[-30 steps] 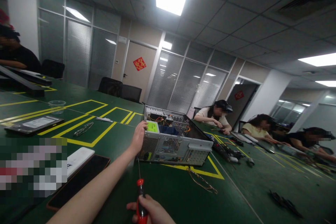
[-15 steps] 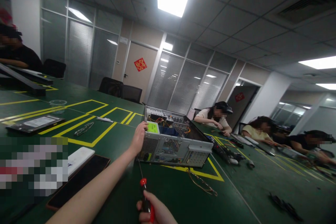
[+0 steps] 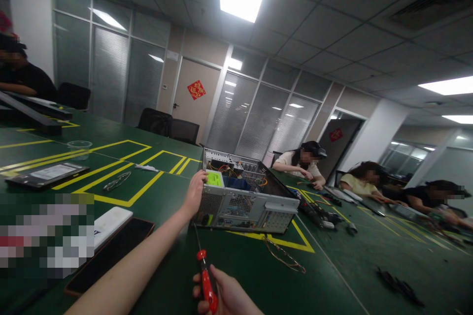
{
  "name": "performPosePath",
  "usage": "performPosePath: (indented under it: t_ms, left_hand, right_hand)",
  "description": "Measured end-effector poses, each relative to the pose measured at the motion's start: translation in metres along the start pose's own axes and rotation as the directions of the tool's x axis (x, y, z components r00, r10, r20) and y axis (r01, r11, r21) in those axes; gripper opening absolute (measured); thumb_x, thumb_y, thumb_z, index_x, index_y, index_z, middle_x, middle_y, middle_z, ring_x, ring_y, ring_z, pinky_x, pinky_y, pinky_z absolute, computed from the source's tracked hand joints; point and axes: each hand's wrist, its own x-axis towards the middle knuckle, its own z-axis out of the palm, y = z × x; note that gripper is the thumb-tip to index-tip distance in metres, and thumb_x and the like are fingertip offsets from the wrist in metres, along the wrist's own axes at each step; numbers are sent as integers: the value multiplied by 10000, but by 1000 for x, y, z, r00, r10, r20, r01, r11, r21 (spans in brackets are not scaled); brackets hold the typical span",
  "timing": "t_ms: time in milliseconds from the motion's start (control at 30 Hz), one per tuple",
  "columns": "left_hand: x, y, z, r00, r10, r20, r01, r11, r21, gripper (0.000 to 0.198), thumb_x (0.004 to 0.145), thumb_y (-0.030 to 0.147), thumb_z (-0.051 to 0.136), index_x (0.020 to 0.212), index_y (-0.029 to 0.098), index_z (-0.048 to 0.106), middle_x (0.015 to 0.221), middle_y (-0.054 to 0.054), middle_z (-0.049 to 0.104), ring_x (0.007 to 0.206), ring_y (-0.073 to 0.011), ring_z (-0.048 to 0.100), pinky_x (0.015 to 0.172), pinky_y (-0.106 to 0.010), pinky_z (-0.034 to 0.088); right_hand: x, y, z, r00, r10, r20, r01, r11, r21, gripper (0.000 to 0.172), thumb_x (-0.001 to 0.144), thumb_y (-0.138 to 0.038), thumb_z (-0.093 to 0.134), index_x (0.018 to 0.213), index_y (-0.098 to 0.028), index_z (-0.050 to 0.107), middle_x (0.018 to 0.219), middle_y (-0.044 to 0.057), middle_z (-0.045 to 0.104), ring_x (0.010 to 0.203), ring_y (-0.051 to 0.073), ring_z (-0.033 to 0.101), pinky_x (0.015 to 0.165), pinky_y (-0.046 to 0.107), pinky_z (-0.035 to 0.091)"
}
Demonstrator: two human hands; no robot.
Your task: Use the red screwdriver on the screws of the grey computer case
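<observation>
Your left hand is stretched out ahead of you and grips the near top corner of the case. The fingers curl over its upper edge, next to the green label. This hand has not moved in the last second, so the case is held steady as before. It lies on its side on the table, open at the top, with cables showing inside.

Your right hand is low and close to your body, closed around the red handle of the screwdriver. Here is the change: a second ago the handle stood almost upright in your fist. Now it leans, and the hand has slid a little to the right. The thin shaft still runs forward from this hand, and its tip ends just below your left hand, near the lower corner of the case. I cannot tell if the tip touches the metal. In my judgement you have only adjusted the grip; the tool is not yet set on any screw.

To the left of your left forearm lie a phone and a white box. To the right of the screwdriver, a wire loop lies in front of the case.
</observation>
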Motion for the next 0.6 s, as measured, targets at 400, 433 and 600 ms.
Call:
performPosePath:
  t_ms: [400,433,600]
  left_hand:
    - [0,-2,0,1000,2,6,-2,1000,11,524,1024,567,224,965,228,620,1236,-101,674,1335,-244,535,1181,-468,388]
    - [0,-2,0,1000,2,9,-2,1000,11,518,1025,561,227,965,230,620,1237,-100,673,1335,-243,534,1179,-465,389]
    - [0,0,-1,1000,-1,7,1,1000,0,493,1025,543,242,961,230,619,1232,-99,673,1324,-246,540,1174,-470,391]
  right_hand:
    - [-8,4,9,991,-87,-97,81,995,-61,623,1075,-291,223,652,-92,634,494,-2,496,426,47,456,461,121,340]
    - [-7,5,9,990,-85,-115,79,995,-56,639,1078,-315,216,657,-88,640,511,8,515,446,57,495,481,135,374]
    - [0,8,7,993,-56,-100,58,998,16,689,1078,-409,167,754,-78,677,605,44,601,489,113,590,531,224,465]
